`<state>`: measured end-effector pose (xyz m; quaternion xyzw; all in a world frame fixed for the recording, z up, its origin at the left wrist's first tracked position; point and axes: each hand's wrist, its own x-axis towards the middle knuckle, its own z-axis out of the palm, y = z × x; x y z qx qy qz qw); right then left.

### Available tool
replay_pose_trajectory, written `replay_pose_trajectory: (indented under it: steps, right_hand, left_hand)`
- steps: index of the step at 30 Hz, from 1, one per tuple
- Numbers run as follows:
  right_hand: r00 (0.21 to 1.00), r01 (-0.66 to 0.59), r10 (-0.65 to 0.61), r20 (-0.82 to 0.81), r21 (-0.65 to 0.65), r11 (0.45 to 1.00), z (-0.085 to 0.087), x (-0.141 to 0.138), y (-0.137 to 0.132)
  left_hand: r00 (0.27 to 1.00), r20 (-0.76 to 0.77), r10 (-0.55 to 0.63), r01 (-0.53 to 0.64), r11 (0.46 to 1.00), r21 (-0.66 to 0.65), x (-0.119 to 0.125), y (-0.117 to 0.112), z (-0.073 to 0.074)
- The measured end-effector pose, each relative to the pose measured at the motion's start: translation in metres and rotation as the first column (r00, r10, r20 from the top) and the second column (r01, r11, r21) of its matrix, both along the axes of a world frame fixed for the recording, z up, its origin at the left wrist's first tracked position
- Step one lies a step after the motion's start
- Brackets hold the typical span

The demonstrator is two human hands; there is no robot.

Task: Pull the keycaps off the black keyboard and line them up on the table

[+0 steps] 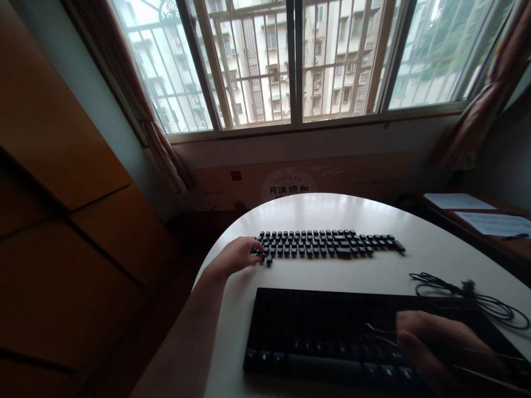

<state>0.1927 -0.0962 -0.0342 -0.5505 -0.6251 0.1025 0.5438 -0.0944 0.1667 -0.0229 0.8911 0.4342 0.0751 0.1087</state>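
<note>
At the left end of several rows of loose black keycaps [307,243], my left hand [240,255] is closed, thumb and fingertips pinched on a keycap [261,257]. One more keycap [269,259] lies just beside it, below the rows. Nearer to me is a black keyboard [319,315]; its front rows still carry keycaps, while its dark upper part shows little detail. Over its right side my right hand [440,342], smeared by motion, grips a thin two-pronged metal wire tool [379,333]. The prongs point left above the keyboard.
All of this rests on a white round-edged table [332,213]. A coiled black cable [493,309] lies at the right. Beyond the table's right edge, papers [493,223] lie on a brown surface. A wooden cabinet [62,221] stands left, and a barred window [294,66] is ahead.
</note>
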Motion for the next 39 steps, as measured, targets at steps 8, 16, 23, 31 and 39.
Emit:
replay_pose_trajectory:
  steps: [8,16,23,31,39]
  right_hand:
    - [1.000,0.011,-0.011,-0.003,0.022,1.000,-0.006,0.002,0.000]
    - [0.998,0.057,-0.058,0.024,0.042,0.997,-0.007,0.003,0.000]
    - [1.000,0.024,-0.024,0.007,-0.008,1.000,-0.010,0.007,-0.002]
    - [1.000,0.009,-0.009,0.000,-0.012,1.000,-0.007,0.005,-0.001]
    - [1.000,0.016,-0.016,0.010,-0.004,1.000,-0.004,0.004,-0.001]
  left_hand:
    - [1.000,-0.014,-0.003,0.003,1.000,-0.001,0.001,0.005,-0.007]
    - [1.000,-0.001,0.007,-0.007,1.000,-0.011,0.000,0.006,-0.008]
    - [1.000,0.023,-0.002,0.001,1.000,0.018,-0.001,0.004,-0.005]
    - [0.996,0.004,-0.093,0.093,0.995,0.048,0.013,-0.008,-0.003]
    - [0.994,-0.009,-0.110,0.110,0.991,0.075,0.014,-0.004,-0.012]
